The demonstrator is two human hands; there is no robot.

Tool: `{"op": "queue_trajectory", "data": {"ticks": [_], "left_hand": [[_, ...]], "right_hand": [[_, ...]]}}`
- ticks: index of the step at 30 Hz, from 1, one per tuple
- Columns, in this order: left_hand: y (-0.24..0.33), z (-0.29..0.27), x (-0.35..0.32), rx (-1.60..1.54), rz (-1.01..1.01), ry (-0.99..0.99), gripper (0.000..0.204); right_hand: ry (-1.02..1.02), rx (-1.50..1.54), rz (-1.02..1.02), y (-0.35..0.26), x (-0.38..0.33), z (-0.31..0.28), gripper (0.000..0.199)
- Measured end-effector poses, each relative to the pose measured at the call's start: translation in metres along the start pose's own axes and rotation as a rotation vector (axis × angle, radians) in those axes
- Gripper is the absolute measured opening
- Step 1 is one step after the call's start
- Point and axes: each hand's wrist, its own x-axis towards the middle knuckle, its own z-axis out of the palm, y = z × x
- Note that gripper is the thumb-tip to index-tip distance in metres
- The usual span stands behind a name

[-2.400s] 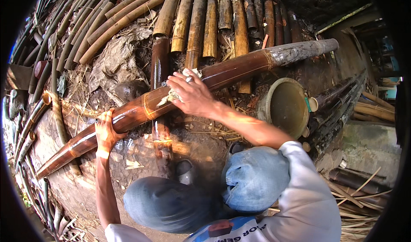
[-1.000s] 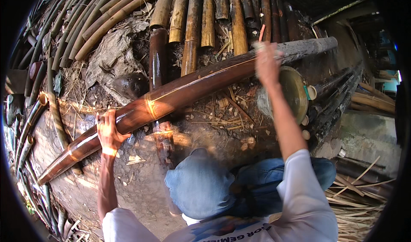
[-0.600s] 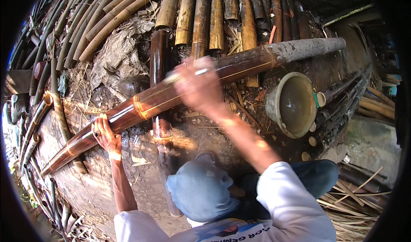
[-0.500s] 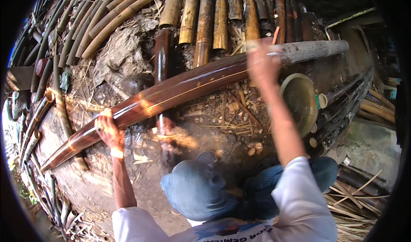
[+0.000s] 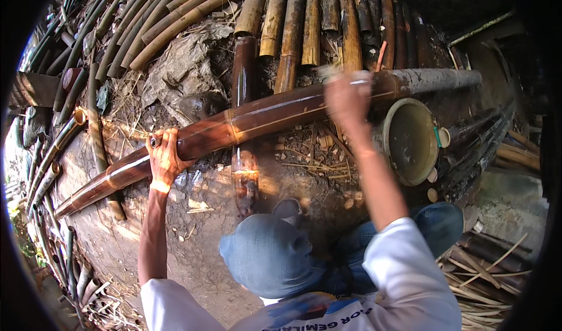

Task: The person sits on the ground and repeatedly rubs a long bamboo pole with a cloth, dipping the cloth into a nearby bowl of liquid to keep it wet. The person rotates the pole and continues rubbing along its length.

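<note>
A long, glossy dark-brown bamboo pole [image 5: 272, 118] slants across in front of me, its right stretch dull grey. It rests over a shorter dark bamboo piece [image 5: 244, 67] that runs crosswise beneath. My left hand [image 5: 165, 158] grips the pole left of its middle, fingers curled over the top and a ring on one of them. Farther right, my right hand [image 5: 349, 99] is closed in a blurred fist on the pole's upper side. Something pale shows at its fingers, but blur hides what it is.
A round basin [image 5: 413, 143] holding murky liquid stands right of my right forearm. Cut bamboo lengths [image 5: 290, 38] lie side by side at the back, with more poles [image 5: 55, 149] at the left. Split strips [image 5: 486, 272] are heaped at lower right. A crumpled grey sheet [image 5: 181, 67] lies behind the pole.
My right hand has moved left along the pole. Dark surface now shows right of it, where grey was. The pole looks slightly shifted, and the whole view has moved a little.
</note>
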Motion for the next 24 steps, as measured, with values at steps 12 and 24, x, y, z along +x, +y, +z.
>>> {"op": "queue_trajectory", "data": {"ticks": [12, 24], "left_hand": [[0.007, 0.015, -0.043, 0.104, -0.178, 0.149, 0.099], [0.037, 0.046, -0.020, 0.076, -0.192, 0.407, 0.084]], "right_hand": [[0.107, 0.205, -0.383, -0.131, -0.041, 0.055, 0.028], [0.257, 0.230, -0.496, -0.143, -0.038, 0.080, 0.030]]}}
